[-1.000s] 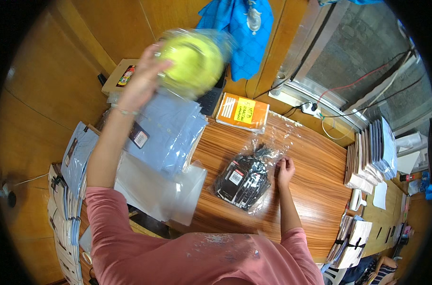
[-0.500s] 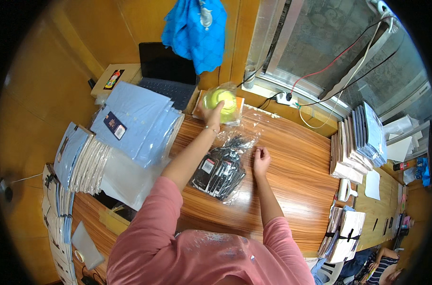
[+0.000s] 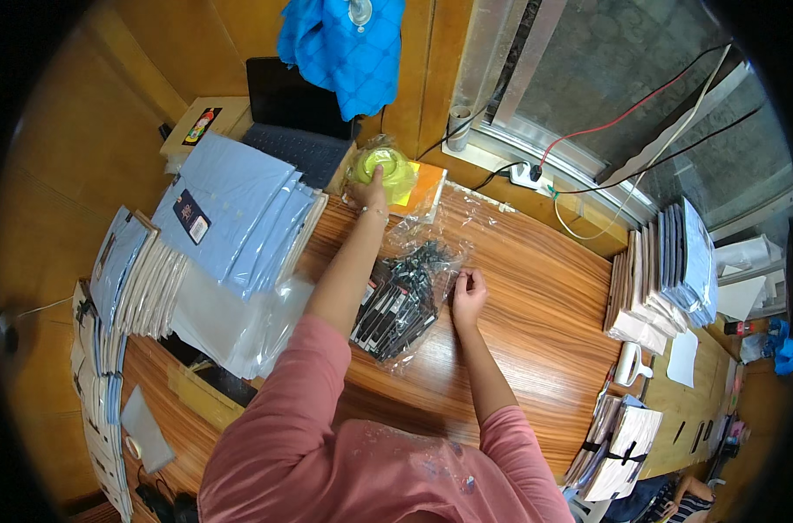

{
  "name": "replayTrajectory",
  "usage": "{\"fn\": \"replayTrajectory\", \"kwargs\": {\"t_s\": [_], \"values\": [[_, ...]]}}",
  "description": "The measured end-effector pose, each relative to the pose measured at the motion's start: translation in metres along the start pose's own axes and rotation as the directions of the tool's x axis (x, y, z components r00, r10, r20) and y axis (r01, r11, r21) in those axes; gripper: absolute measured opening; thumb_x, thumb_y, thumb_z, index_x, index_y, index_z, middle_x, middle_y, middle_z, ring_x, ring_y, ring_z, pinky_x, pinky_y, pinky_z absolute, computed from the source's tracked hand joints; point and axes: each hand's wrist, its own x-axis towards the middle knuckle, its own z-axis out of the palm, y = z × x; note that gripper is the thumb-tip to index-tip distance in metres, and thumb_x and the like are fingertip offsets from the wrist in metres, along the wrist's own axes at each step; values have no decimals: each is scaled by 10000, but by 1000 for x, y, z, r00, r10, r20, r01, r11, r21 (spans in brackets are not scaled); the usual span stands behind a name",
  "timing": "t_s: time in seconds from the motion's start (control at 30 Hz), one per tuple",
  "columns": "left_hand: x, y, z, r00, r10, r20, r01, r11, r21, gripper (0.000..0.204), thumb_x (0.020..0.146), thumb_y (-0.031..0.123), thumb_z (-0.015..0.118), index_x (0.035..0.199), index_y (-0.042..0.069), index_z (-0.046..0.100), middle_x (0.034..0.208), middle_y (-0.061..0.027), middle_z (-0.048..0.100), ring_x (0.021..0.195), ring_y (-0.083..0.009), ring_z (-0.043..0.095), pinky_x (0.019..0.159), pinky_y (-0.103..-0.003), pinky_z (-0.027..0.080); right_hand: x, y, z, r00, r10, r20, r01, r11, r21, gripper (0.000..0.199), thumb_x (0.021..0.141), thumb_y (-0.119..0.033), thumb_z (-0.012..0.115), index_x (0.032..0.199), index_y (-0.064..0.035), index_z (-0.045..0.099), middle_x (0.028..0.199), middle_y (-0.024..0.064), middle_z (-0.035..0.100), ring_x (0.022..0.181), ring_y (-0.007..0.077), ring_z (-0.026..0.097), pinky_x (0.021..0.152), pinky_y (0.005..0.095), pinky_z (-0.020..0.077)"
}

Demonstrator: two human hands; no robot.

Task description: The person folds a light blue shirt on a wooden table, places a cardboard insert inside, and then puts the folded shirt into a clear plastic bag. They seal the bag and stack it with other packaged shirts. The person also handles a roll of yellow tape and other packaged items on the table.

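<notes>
At the upper middle of the frame my left hand (image 3: 374, 187) now rests fingers-down on the yellow-green bundle in clear wrap (image 3: 384, 166), which half a second ago was still on its way there; it sits on the orange book (image 3: 424, 193), so I judge it parked. Whether the fingers grip it I cannot tell. Near centre, my right hand (image 3: 468, 292) pinches the clear bag of dark garments (image 3: 402, 301) at its edge, fingers together, the bag flat on the wooden table (image 3: 544, 305)
</notes>
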Motion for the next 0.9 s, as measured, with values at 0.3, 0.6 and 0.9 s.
{"fn": "replayTrajectory", "kwargs": {"t_s": [0.3,0.6,0.9], "values": [[-21,44,-37,843,-237,483,468,766,-441,598,830,448,525,1257,41,424,1292,-117,441,1167,-240,443,936,-407,391,4,-1,2,999,-34,21,33,999,23,93,810,-63,526,758,5,561,638,39,498,568,104,434,514,251,365],[-79,88,-88,702,68,709,140,963,-231,702,838,508,450,1342,38,315,1421,-144,255,1314,-308,200,1075,-398,138,3,4,-3,999,-48,-17,47,999,-25,95,801,-60,524,747,9,561,665,99,521,586,162,484,532,286,397],[-145,35,-143,587,-110,802,-257,914,313,683,808,476,572,1230,-48,454,1146,-201,550,1039,-245,541,889,-299,410,4,-15,-7,984,33,173,-34,999,7,335,905,-302,458,846,7,572,745,164,582,674,259,538,658,349,418]]}}
